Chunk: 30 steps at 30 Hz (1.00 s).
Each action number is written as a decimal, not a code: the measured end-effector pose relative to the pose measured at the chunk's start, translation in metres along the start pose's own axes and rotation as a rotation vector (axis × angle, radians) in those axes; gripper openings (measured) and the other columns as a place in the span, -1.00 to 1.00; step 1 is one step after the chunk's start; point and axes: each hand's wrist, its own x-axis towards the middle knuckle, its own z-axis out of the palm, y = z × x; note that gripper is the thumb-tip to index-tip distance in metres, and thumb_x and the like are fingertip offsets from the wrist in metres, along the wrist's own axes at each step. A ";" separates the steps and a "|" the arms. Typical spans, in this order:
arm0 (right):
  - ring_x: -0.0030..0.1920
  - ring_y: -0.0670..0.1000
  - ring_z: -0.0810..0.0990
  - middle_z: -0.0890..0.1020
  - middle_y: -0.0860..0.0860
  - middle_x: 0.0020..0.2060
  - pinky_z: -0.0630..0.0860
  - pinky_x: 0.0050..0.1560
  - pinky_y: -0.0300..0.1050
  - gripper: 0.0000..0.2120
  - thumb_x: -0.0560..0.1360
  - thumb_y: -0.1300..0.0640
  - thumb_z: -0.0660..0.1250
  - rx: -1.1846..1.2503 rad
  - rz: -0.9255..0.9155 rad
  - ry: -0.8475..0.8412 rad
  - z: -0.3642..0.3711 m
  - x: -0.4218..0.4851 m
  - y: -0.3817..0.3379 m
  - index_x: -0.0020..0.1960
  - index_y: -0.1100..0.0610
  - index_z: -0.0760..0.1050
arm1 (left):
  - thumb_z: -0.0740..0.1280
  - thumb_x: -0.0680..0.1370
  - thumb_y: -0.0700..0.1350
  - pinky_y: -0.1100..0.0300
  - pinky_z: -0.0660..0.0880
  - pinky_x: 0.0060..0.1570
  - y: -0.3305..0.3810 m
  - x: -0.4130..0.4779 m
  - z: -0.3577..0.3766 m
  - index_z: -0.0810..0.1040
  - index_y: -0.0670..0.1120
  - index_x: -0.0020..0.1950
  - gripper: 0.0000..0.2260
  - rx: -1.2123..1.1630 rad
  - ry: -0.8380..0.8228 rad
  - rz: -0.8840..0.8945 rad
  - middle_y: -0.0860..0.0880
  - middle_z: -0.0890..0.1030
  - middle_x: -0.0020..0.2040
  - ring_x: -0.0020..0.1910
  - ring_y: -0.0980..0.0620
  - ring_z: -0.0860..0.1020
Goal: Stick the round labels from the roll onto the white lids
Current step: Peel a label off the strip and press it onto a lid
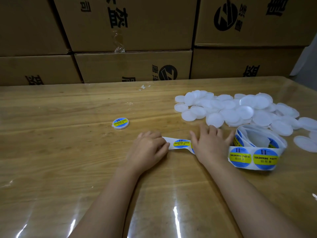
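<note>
Centrally, paper strip (166,139), glossy round label (181,143)

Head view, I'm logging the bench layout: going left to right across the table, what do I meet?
labelled lid → left hand → label strip stretched between the hands → right hand → label roll. The pile of white lids is left out because it overlaps the right hand and the roll.

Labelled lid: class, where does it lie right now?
In the head view, the labelled lid lies alone left of centre, beyond the left hand, far from the white lid pile at right.
</note>
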 end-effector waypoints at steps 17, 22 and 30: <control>0.38 -0.04 0.27 0.44 -0.18 0.32 0.00 0.38 0.08 -0.62 0.61 -0.16 0.03 0.282 -0.375 -0.034 0.003 -0.001 -0.003 0.36 -0.11 0.34 | 0.22 0.55 -0.03 0.06 0.33 -0.19 0.001 0.000 -0.002 0.59 -0.15 -0.22 -0.72 -0.098 -0.002 -0.048 0.02 0.44 -0.28 -0.21 -0.09 0.44; 0.12 -0.01 0.45 0.51 -0.12 0.07 0.18 0.13 -0.10 -0.81 0.60 0.01 0.15 0.233 -0.379 0.074 0.001 0.001 -0.003 0.11 -0.04 0.50 | 0.17 0.55 0.01 0.15 0.15 -0.14 0.002 -0.001 -0.002 0.51 -0.06 -0.33 -0.70 0.014 0.097 -0.053 0.10 0.40 -0.35 -0.24 -0.03 0.47; -0.02 0.09 0.50 0.57 0.01 -0.14 0.20 0.12 -0.05 -0.92 0.54 0.20 0.28 0.405 -0.471 0.234 -0.007 -0.004 -0.008 -0.07 0.13 0.55 | 0.33 0.51 0.01 0.08 0.31 0.02 0.001 0.000 -0.002 0.61 -0.04 -0.05 -0.85 -0.078 0.205 -0.086 0.07 0.60 -0.15 -0.10 -0.02 0.56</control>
